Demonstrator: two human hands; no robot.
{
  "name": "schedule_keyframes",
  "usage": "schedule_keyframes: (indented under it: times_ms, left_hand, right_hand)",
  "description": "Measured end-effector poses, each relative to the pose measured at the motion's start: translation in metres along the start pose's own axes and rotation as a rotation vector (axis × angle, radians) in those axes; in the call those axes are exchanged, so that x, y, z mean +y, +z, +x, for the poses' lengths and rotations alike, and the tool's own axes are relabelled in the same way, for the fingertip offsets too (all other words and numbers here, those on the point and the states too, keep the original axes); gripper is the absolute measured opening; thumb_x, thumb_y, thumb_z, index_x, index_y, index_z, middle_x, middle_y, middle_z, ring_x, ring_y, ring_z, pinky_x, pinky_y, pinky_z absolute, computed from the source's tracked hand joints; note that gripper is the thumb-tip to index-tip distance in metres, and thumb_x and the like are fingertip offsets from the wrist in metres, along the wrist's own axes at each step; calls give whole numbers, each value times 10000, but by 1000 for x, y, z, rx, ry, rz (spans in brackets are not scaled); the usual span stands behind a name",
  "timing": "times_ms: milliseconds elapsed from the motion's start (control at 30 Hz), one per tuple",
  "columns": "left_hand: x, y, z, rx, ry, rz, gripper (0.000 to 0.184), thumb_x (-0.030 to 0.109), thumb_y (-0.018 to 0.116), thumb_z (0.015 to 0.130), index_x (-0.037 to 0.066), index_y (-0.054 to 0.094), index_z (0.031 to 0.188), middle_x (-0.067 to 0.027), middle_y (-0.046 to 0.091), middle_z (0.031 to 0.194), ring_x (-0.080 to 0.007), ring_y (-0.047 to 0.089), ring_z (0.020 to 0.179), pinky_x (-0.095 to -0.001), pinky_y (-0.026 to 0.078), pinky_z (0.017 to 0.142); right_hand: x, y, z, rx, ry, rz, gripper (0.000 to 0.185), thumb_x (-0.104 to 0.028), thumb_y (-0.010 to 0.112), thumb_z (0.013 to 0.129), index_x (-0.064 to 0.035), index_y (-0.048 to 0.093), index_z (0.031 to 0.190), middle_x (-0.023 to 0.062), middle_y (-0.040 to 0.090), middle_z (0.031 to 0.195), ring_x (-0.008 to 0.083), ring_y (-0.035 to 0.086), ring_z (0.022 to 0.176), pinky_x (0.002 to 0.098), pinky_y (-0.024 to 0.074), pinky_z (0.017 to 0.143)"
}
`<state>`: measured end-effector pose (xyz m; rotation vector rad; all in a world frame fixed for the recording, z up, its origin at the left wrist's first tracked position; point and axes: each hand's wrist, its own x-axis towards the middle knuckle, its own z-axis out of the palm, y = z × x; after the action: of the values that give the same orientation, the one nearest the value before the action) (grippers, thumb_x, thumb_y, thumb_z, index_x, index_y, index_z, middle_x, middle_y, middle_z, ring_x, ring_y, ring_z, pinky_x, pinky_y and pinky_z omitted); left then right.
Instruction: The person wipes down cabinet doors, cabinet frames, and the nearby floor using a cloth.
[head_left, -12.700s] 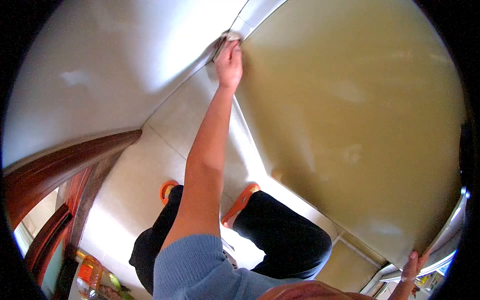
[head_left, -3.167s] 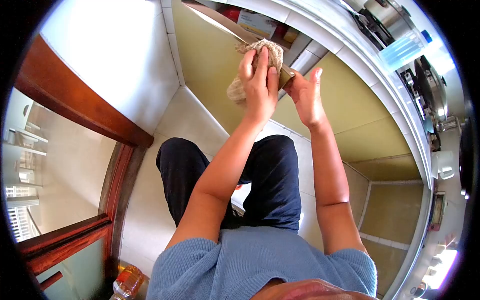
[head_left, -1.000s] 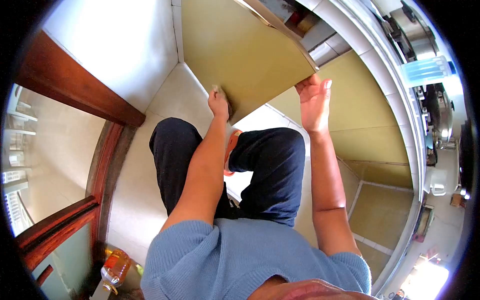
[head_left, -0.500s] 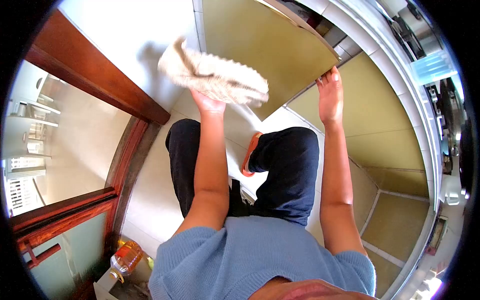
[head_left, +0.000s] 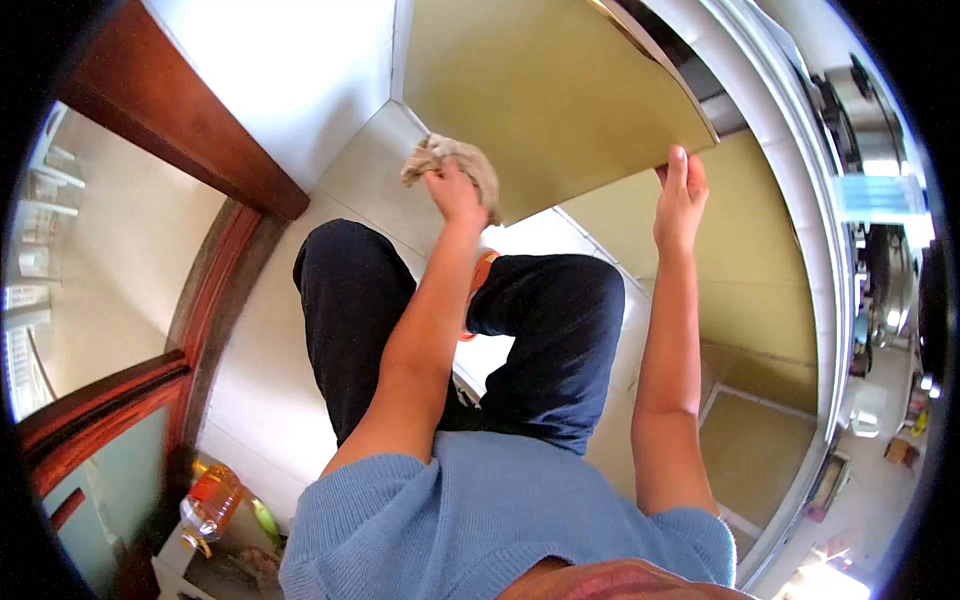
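Closest, at six o'clock, a ribbed blue knit top [head_left: 500, 510], then creased dark trousers [head_left: 550, 330]. Up at twelve, the left hand [head_left: 462, 192] pinches a crumpled, nubbly beige cloth [head_left: 440, 150] beside the smooth, flat mustard door [head_left: 550, 100]; at two, the right hand [head_left: 681, 200] meets its squared corner, though whether pinching, I can't tell.

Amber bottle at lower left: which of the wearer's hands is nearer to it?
Left. The left hand, holding the tan cloth, is forward and to the right of the amber bottle; the right hand, at the edge of the yellow door, is farther right.
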<state>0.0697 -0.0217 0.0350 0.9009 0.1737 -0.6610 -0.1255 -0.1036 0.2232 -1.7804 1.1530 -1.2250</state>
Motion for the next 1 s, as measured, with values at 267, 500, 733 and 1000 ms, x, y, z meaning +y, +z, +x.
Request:
schedule_keyframes:
  times_ms: [267, 500, 733, 1000]
  left_hand:
    - [-28, 100, -74, -604, 330, 616, 659, 385, 338, 969, 41, 65, 1461, -206, -21, 1518, -448, -56, 1375, -542, 4, 1097]
    - [-133, 7, 50, -461, 15, 653, 589, 330, 300, 979, 8, 135, 1443, -180, 98, 1515, -313, 96, 1399, -384, 89, 1129]
    - [-114, 38, 75, -313, 59, 727, 545, 351, 285, 973, 6, 267, 1395, -229, 184, 1477, -360, 169, 1369, -445, 142, 1096]
    - [104, 201, 82, -454, 848, 708, 623, 399, 377, 931, -11, 282, 1390, -204, 214, 1474, -376, 143, 1373, -476, 139, 1111]
  right_hand:
    - [-19, 33, -22, 156, -81, 39, 308, -318, 468, 966, -81, 419, 775, -41, 373, 722, 57, 339, 665, 235, 312, 572]
    - [2, 22, -14, 236, -33, 16, 338, -383, 478, 953, -88, 415, 799, -38, 408, 755, 59, 372, 697, 232, 331, 617]
    - [11, 18, -16, 209, -59, 95, 478, -464, 515, 915, -25, 504, 1105, 66, 550, 1092, 162, 510, 999, 311, 395, 893]
    - [14, 17, -21, 214, -81, 114, 458, -469, 518, 912, -36, 530, 1060, 56, 564, 1068, 156, 512, 996, 315, 393, 897]
